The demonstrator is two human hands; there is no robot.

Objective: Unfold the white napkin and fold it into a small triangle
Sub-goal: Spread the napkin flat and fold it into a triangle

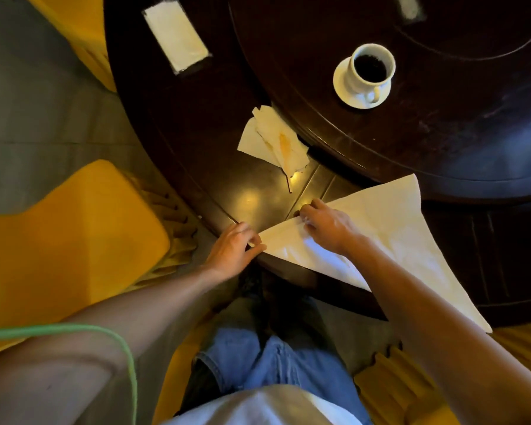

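Blue jeans (pixel 258 360) and green cable (pixel 126 363) nearest. Left hand (pixel 232 248) pinching left tip of white napkin (pixel 390 237) between thumb and fingers at table (pixel 203 142) edge. Right hand (pixel 327 223) palm down, fingers bent, pressing napkin's upper edge. Napkin lying as large triangle, partly overhanging near edge. Yellow chair (pixel 74 237) left. Further: pile of folded napkins (pixel 273 139), cup (pixel 371 70) on saucer (pixel 344 87), flat white packet (pixel 177 35).
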